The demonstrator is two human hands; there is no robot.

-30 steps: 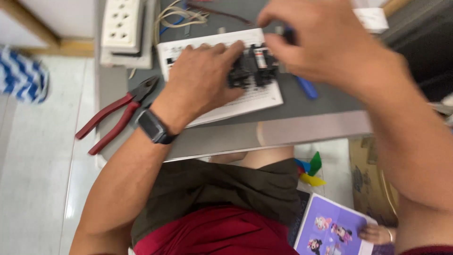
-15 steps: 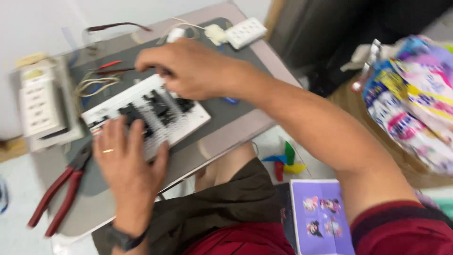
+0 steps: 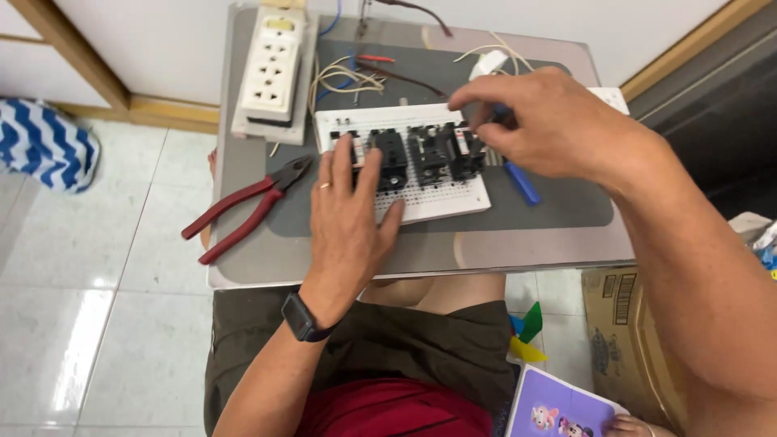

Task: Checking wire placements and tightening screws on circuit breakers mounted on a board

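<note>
- The left hand (image 3: pixel 348 231) lies flat, palm down, its fingers (image 3: pixel 366 174) spread open and gripping nothing; they press on the near left part of a white perforated plastic board (image 3: pixel 441 202) with a grid of small holes.
- That rectangular board sits mid-tabletop on a dark grey matte mat (image 3: pixel 558 206), with four boxy black plastic switch modules (image 3: pixel 429 154) in a row across it.
- The right hand (image 3: pixel 558 121) hovers over the right end of the row, fingers (image 3: pixel 486 89) curled and pinched on a slim blue-handled tool (image 3: pixel 520 182); its tip is hidden behind the hand.
- Red-handled steel pliers (image 3: pixel 243 212) lie at the mat's left edge, handles splayed, on the smooth grey tabletop (image 3: pixel 251 263).
- A cream, oblong plastic power strip (image 3: pixel 271 69) with rows of sockets rests at the far left corner.
- Thin looped white and coloured wires (image 3: pixel 348 78) lie behind the board.
- A black smooth-banded wristwatch (image 3: pixel 301 317) circles the left wrist.
</note>
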